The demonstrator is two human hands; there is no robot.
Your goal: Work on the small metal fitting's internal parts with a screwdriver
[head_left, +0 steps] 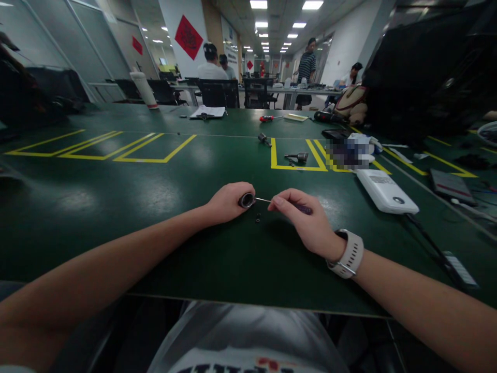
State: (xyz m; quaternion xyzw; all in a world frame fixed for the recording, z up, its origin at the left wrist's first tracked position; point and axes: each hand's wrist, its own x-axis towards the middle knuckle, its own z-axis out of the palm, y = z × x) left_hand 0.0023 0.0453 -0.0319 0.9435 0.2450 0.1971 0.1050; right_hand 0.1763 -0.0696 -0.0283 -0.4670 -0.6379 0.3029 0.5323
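My left hand (232,201) is closed around a dark metal part with a round open end (247,200), which faces me. In my right hand (301,215) is a screwdriver (264,200); its thin shaft points left and its tip meets the side of the metal part. My fingers cover most of the screwdriver's dark handle. A small dark piece (258,218) lies on the green table (217,259) just below the tip. Farther off, a dark metal part with a thin shaft (298,157) rests inside a yellow tape outline, and another small metal part (264,139) lies behind it.
At the right lies a white power bank (386,191) with a black cable. A red-handled screwdriver (267,118), a clipboard with paper (207,112) and a white cylinder (144,90) are toward the back. Several people are beyond the table, whose near edge runs before my body.
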